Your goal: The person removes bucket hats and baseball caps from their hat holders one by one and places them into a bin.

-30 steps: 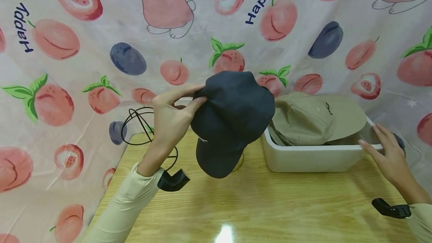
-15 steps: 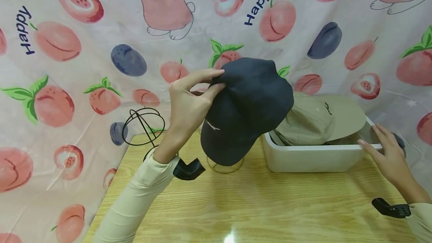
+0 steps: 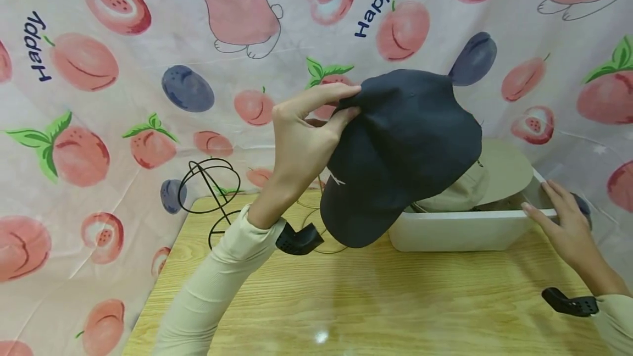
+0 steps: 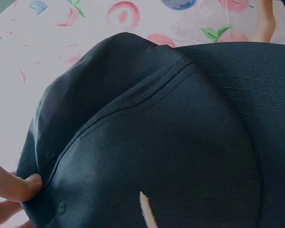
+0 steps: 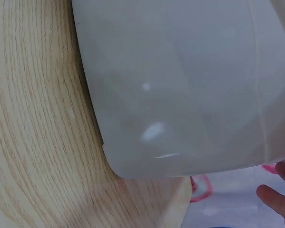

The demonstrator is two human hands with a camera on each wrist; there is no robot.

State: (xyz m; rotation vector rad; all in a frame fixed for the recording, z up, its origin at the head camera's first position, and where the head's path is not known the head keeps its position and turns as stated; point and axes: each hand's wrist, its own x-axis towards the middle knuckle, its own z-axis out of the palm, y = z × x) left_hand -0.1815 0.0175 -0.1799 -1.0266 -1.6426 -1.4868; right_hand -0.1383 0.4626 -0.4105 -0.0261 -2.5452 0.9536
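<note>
A dark navy baseball cap (image 3: 405,136) hangs in the air in the head view, its brim downward. My left hand (image 3: 311,131) pinches its crown between thumb and fingers. In the left wrist view the cap (image 4: 156,142) fills most of the picture, with a thumb (image 4: 25,187) at its lower left edge and part of a white mark on its front. The cap partly covers a khaki cap (image 3: 504,172) lying in a white bin (image 3: 455,232). My right hand (image 3: 568,227) rests at the bin's right end, fingers fairly straight and touching the rim.
A black wire stand (image 3: 217,205) is at the left of the wooden table (image 3: 395,301). A thin gold-coloured wire stand (image 3: 332,250) shows partly behind the navy cap and left wrist. A fruit-patterned cloth (image 3: 237,70) hangs behind the table.
My left hand has carried the navy cap right and upward, away from the gold wire stand, until it overlaps the bin and khaki cap. The right hand has stayed at the bin.
</note>
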